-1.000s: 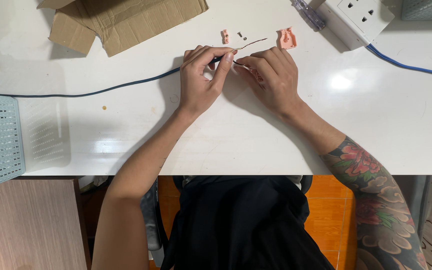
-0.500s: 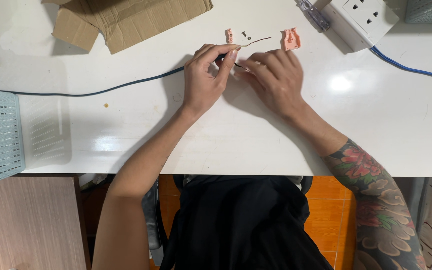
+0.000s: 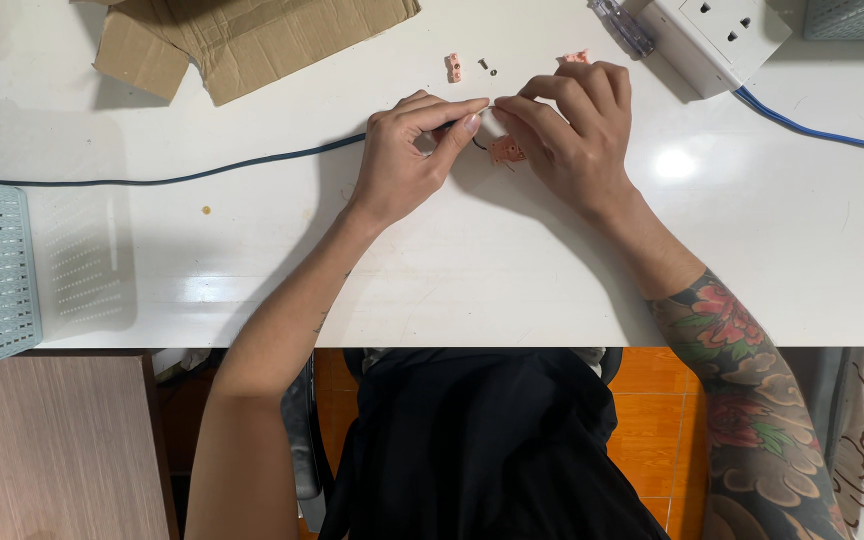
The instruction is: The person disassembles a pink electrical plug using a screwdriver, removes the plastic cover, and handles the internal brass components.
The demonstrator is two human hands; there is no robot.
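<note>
Left hand point(image 3: 407, 150) pinches dark cable point(image 3: 252, 165) end; right hand point(image 3: 572, 130) pinches wire tip beside copper terminal point(image 3: 505, 151). Keep the strand straight, brace wrists on bench point(image 3: 452, 270).

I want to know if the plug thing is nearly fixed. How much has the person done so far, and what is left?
Done: the dark cable is laid across the white table, its end at the hands. In hand: the left hand pinches the cable end, and the right hand meets it over a small copper piece. Left: another copper piece and a tiny screw lie loose, apart from the white socket block.
</note>
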